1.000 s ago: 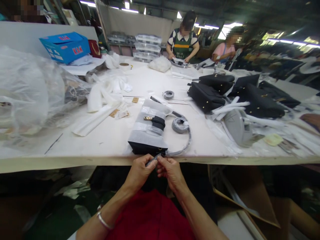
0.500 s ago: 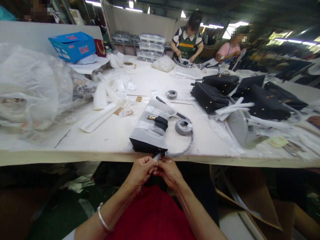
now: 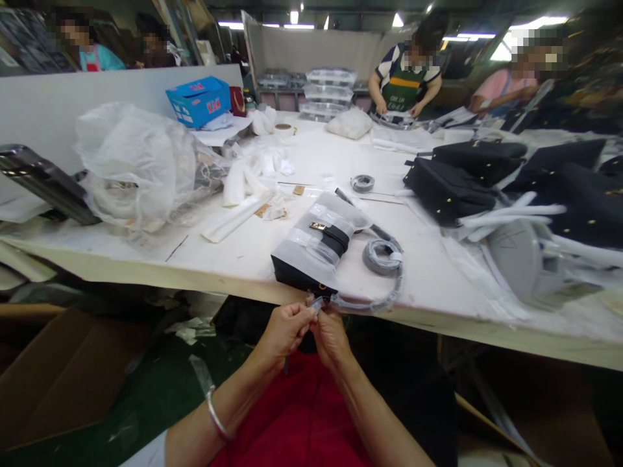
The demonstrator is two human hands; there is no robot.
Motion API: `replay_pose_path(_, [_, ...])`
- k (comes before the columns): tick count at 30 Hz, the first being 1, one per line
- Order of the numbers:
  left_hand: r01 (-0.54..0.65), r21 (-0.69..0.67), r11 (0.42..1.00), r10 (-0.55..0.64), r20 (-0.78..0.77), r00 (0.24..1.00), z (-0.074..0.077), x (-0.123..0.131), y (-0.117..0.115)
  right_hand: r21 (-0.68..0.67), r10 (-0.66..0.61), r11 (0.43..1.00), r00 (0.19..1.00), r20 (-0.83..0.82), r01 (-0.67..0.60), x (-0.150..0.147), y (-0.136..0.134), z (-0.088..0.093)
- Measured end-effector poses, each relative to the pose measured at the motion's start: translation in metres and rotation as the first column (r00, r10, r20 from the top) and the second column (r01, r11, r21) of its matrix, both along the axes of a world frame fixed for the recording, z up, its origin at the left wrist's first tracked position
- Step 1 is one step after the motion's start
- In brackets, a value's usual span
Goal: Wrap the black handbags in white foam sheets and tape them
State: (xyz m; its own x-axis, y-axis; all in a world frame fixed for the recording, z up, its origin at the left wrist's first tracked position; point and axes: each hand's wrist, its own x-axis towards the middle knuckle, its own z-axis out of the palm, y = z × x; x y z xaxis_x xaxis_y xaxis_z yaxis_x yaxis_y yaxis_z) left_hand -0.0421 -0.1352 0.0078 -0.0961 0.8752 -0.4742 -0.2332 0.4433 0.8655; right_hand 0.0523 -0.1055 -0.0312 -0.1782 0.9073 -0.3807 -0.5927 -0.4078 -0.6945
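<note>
A black handbag lies tilted at the table's front edge, partly wrapped in a white sheet with a gold clasp showing. From its right side a film-wrapped grey strap coils on the table, then curves back toward the bag's near corner. My left hand pinches a film-covered piece of strap just off that corner, and a narrow dark end pokes out below the fist. Close against it, my right hand is closed on the same piece; its fingertips are partly hidden.
Black bags and white foam tubes crowd the right. Leftward lie white sheets, a plastic sack and a blue box. Another strap coil sits behind the handbag. A co-worker handles things across the table.
My view has swung left, so the table and bag appear further right. Both hands stay together at the bag's near corner, the right one turned more upright with its fingers less visible.
</note>
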Motion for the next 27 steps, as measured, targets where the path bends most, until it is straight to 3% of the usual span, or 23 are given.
replay_pose_path(4, [0.029, 0.116, 0.993, -0.006, -0.193, 0.981, -0.009, -0.005, 0.002, -0.141, 0.12, 0.98, 0.985, -0.124, -0.137, 0.018, -0.01, 0.001])
replay_pose_path(8, [0.112, 0.161, 0.981, -0.064, -0.276, 0.959, -0.017, -0.011, 0.002, -0.109, 0.176, 0.96, 0.858, -0.482, -0.258, 0.027, -0.013, 0.011])
replay_pose_path(12, [0.156, 0.177, 0.972, -0.087, -0.345, 0.935, -0.018, -0.013, 0.001, -0.081, 0.197, 0.952, 0.79, -0.58, -0.297, 0.016, -0.005, 0.023])
replay_pose_path(15, [0.267, 0.265, 0.927, -0.059, -0.598, 0.8, -0.014, -0.016, -0.001, -0.114, 0.203, 0.944, 0.814, -0.545, -0.311, 0.012, 0.001, 0.029])
replay_pose_path(18, [0.451, 0.339, 0.826, 0.077, -0.859, 0.506, -0.013, -0.021, -0.003, -0.204, 0.205, 0.923, 0.864, -0.46, -0.327, 0.018, 0.002, 0.033])
replay_pose_path(21, [0.645, 0.324, 0.693, 0.201, -0.945, 0.258, -0.015, -0.027, -0.004, -0.292, 0.213, 0.904, 0.922, -0.323, -0.311, 0.025, 0.0, 0.036])
replay_pose_path(24, [0.714, 0.3, 0.633, 0.226, -0.953, 0.201, -0.015, -0.03, -0.004, -0.309, 0.17, 0.926, 0.971, -0.166, -0.215, 0.026, -0.003, 0.035])
replay_pose_path(26, [0.684, 0.334, 0.648, 0.206, -0.942, 0.266, -0.013, -0.03, -0.004, -0.266, 0.108, 0.956, 0.992, -0.071, -0.123, 0.021, -0.007, 0.033])
replay_pose_path(27, [0.65, 0.357, 0.671, 0.17, -0.927, 0.333, -0.011, -0.03, -0.003, -0.23, 0.069, 0.97, 0.997, -0.038, -0.076, 0.017, -0.008, 0.031])
